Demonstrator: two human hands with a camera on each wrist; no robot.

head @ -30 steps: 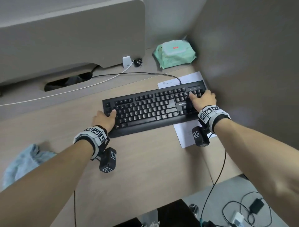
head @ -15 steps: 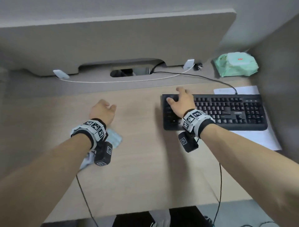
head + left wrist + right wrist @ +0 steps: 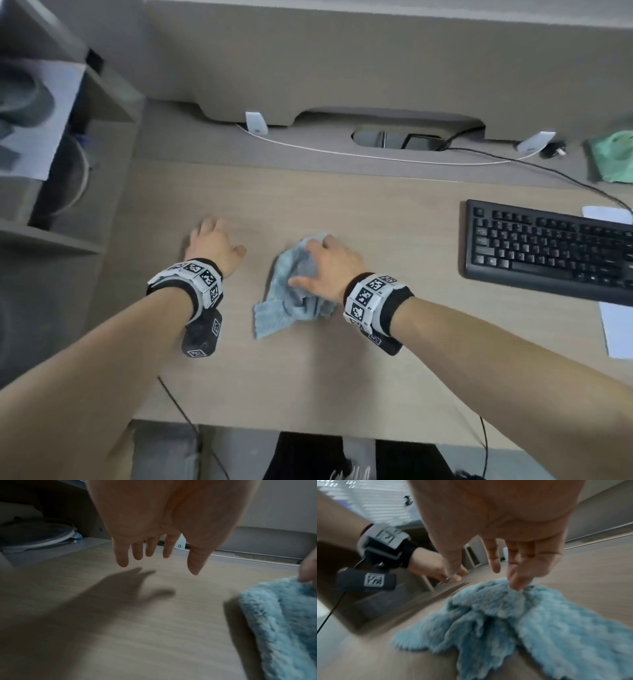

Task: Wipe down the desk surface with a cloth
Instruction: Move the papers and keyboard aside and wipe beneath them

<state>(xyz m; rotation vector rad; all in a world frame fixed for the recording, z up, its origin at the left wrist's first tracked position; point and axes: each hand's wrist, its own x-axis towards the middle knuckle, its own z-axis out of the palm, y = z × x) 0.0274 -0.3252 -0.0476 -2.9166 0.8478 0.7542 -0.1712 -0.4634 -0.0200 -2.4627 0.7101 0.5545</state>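
Observation:
A crumpled light-blue cloth [image 3: 274, 315] [image 3: 283, 615] [image 3: 539, 622] lies on the wooden desk [image 3: 342, 370], a little left of centre. My right hand [image 3: 325, 267] [image 3: 505, 561] lies on top of it with the fingers spread. Its fingertips [image 3: 517, 584] press into the cloth's far edge. My left hand [image 3: 214, 245] [image 3: 154, 550] hovers palm-down just above the bare desk to the left of the cloth, fingers straight, holding nothing and casting a shadow on the wood.
A black keyboard [image 3: 548, 246] sits at the right on a sheet of paper [image 3: 616, 329]. A green wipes pack [image 3: 613, 157] lies at the back right. A white cable [image 3: 342, 154] runs along the back ledge. An open shelf unit [image 3: 51, 137] borders the desk on the left.
My right hand left the keyboard and came down on the cloth. My left hand moved off the cloth to the left. The head view swung left, leaving the keyboard at the right edge.

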